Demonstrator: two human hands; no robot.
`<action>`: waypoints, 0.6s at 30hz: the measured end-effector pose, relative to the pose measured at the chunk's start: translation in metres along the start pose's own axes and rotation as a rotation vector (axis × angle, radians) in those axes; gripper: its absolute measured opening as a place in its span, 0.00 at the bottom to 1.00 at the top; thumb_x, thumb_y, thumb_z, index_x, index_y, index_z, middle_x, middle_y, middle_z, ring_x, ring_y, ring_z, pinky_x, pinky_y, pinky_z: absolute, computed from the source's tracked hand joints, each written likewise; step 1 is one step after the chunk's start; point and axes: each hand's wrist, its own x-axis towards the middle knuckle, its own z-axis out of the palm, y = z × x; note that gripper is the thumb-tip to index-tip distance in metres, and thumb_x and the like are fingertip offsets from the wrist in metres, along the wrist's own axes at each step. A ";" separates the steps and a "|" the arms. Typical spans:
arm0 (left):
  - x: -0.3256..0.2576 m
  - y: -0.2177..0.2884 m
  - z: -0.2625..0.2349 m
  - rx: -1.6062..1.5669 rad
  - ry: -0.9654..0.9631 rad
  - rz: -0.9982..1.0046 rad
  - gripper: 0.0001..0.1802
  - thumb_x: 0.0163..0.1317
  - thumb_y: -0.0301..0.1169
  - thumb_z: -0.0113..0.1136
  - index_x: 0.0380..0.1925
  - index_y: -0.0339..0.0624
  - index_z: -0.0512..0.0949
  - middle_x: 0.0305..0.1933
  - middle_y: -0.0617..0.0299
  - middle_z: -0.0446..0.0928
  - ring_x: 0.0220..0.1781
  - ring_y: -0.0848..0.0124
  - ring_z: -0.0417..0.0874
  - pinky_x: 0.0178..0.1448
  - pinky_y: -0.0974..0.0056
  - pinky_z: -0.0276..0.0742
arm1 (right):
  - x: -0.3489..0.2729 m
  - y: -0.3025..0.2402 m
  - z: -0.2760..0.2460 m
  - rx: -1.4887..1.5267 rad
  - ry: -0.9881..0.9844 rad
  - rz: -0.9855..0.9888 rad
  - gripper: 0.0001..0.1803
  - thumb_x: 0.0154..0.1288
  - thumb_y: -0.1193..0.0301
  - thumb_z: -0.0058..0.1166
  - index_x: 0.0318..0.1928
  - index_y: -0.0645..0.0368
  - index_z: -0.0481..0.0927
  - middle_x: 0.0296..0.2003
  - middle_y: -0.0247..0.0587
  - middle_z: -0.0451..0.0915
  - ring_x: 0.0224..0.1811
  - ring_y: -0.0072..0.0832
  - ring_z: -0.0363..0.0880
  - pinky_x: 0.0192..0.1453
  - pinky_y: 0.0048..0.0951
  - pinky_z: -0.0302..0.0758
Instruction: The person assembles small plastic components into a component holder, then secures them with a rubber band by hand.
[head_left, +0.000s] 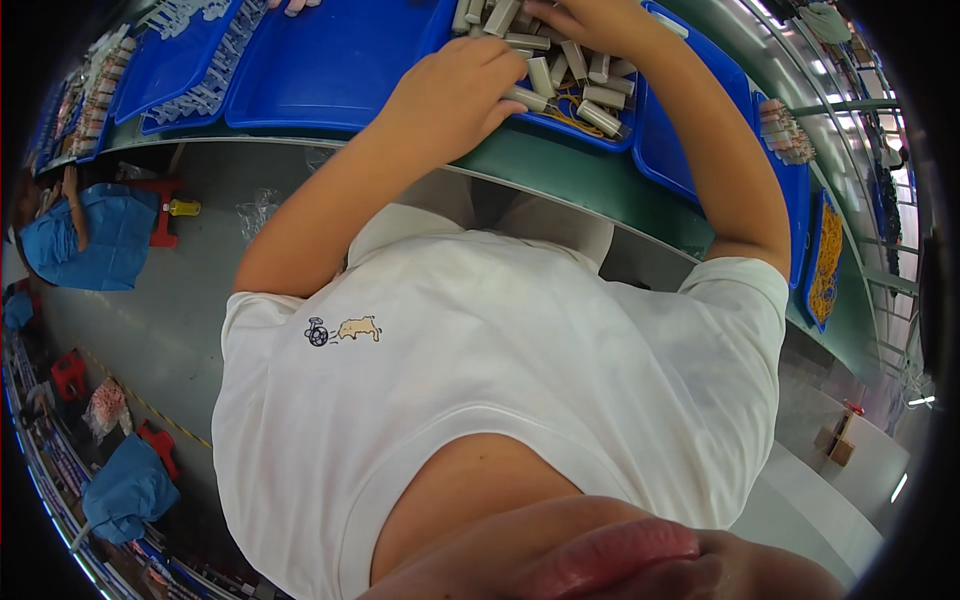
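My left hand point(463, 86) is over the left part of a blue tray point(600, 139) of small cream-coloured oblong blocks. Its fingers are curled, and a cream block point(530, 98) shows between the thumb and the fingers. My right hand point(593, 22) reaches in from the right over the far side of the same tray. One digit points left towards the blocks; the upper edge of the picture cuts off the rest, so its grip is hidden. More blocks point(603, 97) lie loosely heaped between and beneath the hands, with yellow rubber bands point(568, 113) among them.
A wide blue tray point(300, 100) stands to the left, beyond it trays with pale plastic parts point(205, 85). To the right are another blue tray point(665, 150), a pinkish-white bundle point(787, 131) and a tray of yellow bands point(825, 262). A person in blue point(95, 235) sits at far left.
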 end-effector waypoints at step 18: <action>0.054 -0.034 -0.004 -0.071 -0.606 0.125 0.17 0.54 0.27 0.64 0.44 0.40 0.74 0.47 0.50 0.78 0.51 0.53 0.79 0.55 0.55 0.74 | -0.088 -0.046 0.027 -0.305 0.017 0.496 0.23 0.50 0.64 0.67 0.48 0.55 0.80 0.43 0.42 0.77 0.50 0.42 0.75 0.55 0.38 0.73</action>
